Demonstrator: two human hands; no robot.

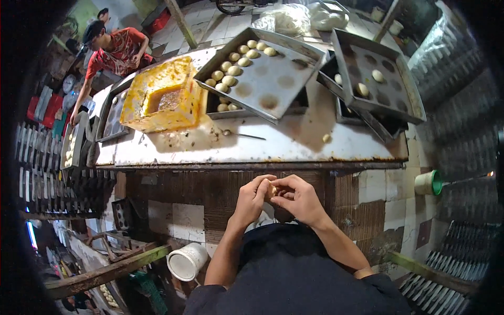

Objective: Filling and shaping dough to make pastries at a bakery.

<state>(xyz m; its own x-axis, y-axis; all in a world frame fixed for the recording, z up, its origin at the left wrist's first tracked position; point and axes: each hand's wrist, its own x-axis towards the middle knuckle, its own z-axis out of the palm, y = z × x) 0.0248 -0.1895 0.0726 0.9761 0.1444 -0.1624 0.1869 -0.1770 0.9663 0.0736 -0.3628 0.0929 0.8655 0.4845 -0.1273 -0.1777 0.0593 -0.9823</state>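
Note:
My left hand and my right hand meet just below the table's front edge, fingers closed round a small light-brown piece, apparently dough, mostly hidden by them. Beyond them on the white table lie a metal spoon and a loose dough ball. A metal tray holds rows of dough balls and rests on another tray. Stacked trays at the right carry a few balls. An open plastic container smeared with orange stands at the left.
A person in red reaches toward trays at the table's left end, with another person behind. A white bucket stands low left, a green-rimmed bucket at right. Slatted racks and wooden rails flank me.

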